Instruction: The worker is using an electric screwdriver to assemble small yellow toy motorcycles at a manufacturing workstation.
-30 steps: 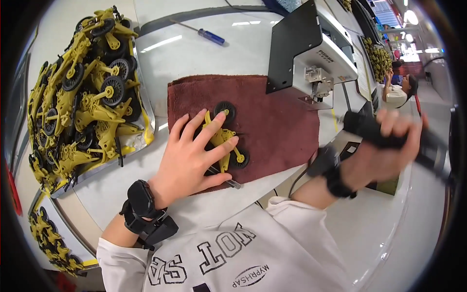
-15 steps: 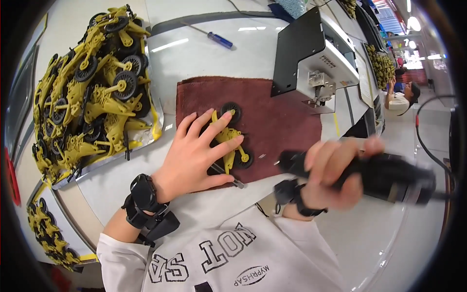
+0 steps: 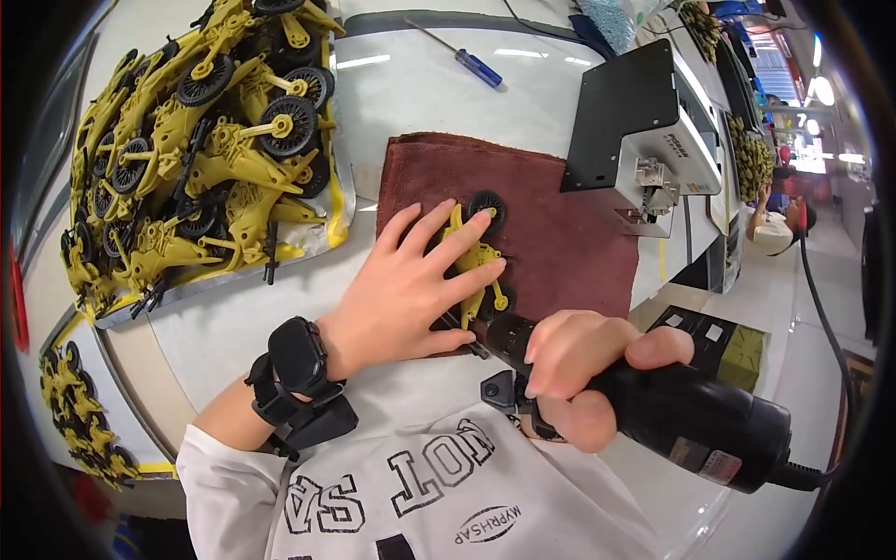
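On a folded dark red cloth (image 3: 569,261) lies a yellow toy motorcycle (image 3: 479,257) with black wheels. My left hand (image 3: 397,280) is spread over it, its fingertips resting on the yellow body. A black corded electric screwdriver (image 3: 700,420) is gripped in my right hand (image 3: 588,359), its fingers wrapped round the barrel. The driver's front end reaches the near end of the toy, close to my left thumb. Whether the bit sits in a screw cannot be made out, and my left hand hides part of the toy.
A tray (image 3: 343,201) heaped with similar yellow toy motorcycles stands on the left, with another batch (image 3: 89,420) below it. A blue-handled screwdriver (image 3: 479,68) lies behind the cloth. Right of it stands a black-and-white box-shaped machine (image 3: 621,121). The driver's cable (image 3: 815,299) hangs at the right.
My right hand has brought the electric screwdriver left, from beside the cloth to the near end of the toy. My left hand stays on the toy; the whole view has shifted somewhat.
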Demonstrator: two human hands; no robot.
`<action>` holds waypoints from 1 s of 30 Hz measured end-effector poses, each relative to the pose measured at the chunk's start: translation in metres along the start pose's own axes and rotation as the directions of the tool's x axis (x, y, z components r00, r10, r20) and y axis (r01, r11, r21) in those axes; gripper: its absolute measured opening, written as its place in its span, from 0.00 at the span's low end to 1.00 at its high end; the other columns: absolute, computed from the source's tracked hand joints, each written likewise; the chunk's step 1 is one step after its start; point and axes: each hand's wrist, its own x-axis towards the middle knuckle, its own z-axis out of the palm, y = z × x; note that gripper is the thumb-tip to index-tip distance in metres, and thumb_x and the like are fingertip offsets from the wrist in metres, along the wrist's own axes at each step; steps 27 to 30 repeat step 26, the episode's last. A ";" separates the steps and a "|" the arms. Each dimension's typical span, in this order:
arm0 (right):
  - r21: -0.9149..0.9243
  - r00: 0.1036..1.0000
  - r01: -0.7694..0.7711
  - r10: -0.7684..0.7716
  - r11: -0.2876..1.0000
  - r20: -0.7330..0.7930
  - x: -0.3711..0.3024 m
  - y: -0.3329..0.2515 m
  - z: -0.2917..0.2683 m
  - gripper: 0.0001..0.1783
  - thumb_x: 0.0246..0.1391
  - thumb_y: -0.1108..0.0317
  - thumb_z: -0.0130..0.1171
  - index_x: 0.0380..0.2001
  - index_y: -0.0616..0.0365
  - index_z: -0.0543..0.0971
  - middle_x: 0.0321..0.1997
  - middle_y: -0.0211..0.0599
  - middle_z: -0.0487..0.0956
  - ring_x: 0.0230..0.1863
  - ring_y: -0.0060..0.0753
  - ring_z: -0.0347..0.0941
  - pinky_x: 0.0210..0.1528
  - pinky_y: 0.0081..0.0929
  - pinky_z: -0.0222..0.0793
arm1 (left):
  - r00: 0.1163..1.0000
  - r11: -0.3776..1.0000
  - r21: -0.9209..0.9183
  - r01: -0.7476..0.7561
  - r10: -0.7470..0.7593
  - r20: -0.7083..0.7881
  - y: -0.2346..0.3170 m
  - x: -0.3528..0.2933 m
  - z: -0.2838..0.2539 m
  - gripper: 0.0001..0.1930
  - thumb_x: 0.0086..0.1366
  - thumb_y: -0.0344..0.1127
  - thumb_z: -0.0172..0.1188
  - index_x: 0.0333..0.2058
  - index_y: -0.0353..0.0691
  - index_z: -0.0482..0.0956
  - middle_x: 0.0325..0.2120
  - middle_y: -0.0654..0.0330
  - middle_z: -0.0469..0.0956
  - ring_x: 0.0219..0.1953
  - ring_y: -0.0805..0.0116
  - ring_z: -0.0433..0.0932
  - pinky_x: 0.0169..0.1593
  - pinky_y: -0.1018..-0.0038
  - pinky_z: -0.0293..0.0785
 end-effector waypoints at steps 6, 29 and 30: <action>-0.049 0.996 -0.036 0.031 0.998 -0.085 0.001 0.007 0.011 0.32 0.35 0.87 0.57 0.46 0.57 0.61 0.26 0.43 0.73 0.19 0.35 0.69 0.20 0.31 0.65 | 1.000 1.000 -0.022 0.013 -0.013 -0.007 -0.002 -0.001 0.000 0.36 0.39 0.47 0.68 0.52 0.56 0.71 0.61 0.55 0.58 0.59 0.47 0.58 0.60 0.51 0.53; 0.045 0.800 0.110 -0.061 0.993 -0.597 -0.023 -0.008 0.000 0.25 0.54 0.62 0.55 0.49 0.58 0.57 0.21 0.34 0.69 0.16 0.31 0.66 0.26 0.32 0.65 | 0.999 0.999 0.029 0.027 -0.028 0.023 0.019 0.008 0.001 0.33 0.40 0.49 0.66 0.51 0.54 0.72 0.61 0.56 0.57 0.60 0.45 0.56 0.59 0.49 0.50; 0.045 0.800 0.110 -0.061 0.993 -0.597 -0.023 -0.008 0.000 0.25 0.54 0.62 0.55 0.49 0.58 0.57 0.21 0.34 0.69 0.16 0.31 0.66 0.26 0.32 0.65 | 0.999 0.999 0.029 0.027 -0.028 0.023 0.019 0.008 0.001 0.33 0.40 0.49 0.66 0.51 0.54 0.72 0.61 0.56 0.57 0.60 0.45 0.56 0.59 0.49 0.50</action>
